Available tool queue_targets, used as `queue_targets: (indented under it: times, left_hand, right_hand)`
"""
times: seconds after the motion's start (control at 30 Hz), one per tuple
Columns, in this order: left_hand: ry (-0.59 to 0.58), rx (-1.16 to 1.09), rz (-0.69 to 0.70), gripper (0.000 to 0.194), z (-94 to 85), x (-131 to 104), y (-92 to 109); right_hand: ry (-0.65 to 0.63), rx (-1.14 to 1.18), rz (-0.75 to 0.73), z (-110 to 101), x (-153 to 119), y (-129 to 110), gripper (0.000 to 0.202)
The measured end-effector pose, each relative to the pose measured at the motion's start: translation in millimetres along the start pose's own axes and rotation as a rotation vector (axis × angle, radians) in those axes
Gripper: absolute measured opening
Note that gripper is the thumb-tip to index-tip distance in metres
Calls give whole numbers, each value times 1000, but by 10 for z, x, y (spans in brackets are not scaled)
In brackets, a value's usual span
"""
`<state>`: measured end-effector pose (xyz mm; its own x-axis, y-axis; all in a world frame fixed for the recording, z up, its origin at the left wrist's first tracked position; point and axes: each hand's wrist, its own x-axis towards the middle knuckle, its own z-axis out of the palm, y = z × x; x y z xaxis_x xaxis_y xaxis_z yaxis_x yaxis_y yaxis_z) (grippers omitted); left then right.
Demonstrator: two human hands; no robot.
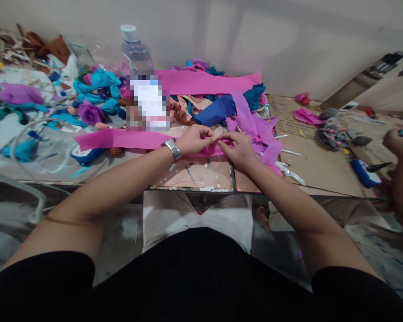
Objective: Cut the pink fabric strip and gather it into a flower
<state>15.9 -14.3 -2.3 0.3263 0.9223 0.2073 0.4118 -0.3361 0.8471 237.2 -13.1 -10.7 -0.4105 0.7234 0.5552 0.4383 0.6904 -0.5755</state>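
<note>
strip: we see a long pink paper strip [121,139] lying across the desk [309,161], its left part flat and its right end bunched under our hands.
progress: we judge the work on the strip as just begun; only the right end looks gathered or folded, while the long stretch to the left still lies smooth and unworked.
left to do: by our reading, most of the strip's length is yet to be handled; how neat the gathered end is we cannot tell, since fingers hide it.
left hand [195,139]: pinched on the strip with thumb and fingertips, knuckles up, a watch [173,147] on the wrist, forearm coming in from the lower left.
right hand [239,150]: fingers curled down and pinching the same end, touching the left hand's fingertips, forearm coming in from the lower right.
near the hands: lilac paper [255,123] lies crumpled just beside the right hand, and a blue piece [215,111] sits behind it.
further back: a wide pink sheet [208,82] runs along the wall, with a bottle [136,49] near it.
left side: teal scraps [100,85] and a purple paper rose [90,112] lie well apart from the hands.
right edge: another person's hand [399,141] holds something teal; we cannot tell what.
</note>
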Motion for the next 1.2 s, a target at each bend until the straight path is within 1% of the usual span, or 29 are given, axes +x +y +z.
queue_targets:
  times: [0.17,0.33,0.67,0.8,1.03,1.2]
  left_hand:
    - [29,40,7,34,14,3,-19]
    - [52,129,52,29,25,-3,-39]
    - [52,217,121,34,30,-29,-12]
    - [51,229,129,35,26,-35,-4]
    - [46,221,131,36,30,-33,-4]
    - [45,221,145,36,35,-29,-3]
  right_hand:
    - [-4,4,-4,3,7,19,14]
    - [-22,-34,-22,13,19,71,13]
    - [-54,-25,-94,61,33,168,15]
    - [-53,-25,-70,61,35,166,17]
    - [-41,-6,-71,42,37,108,22]
    - [-29,34,-33,63,35,128,25]
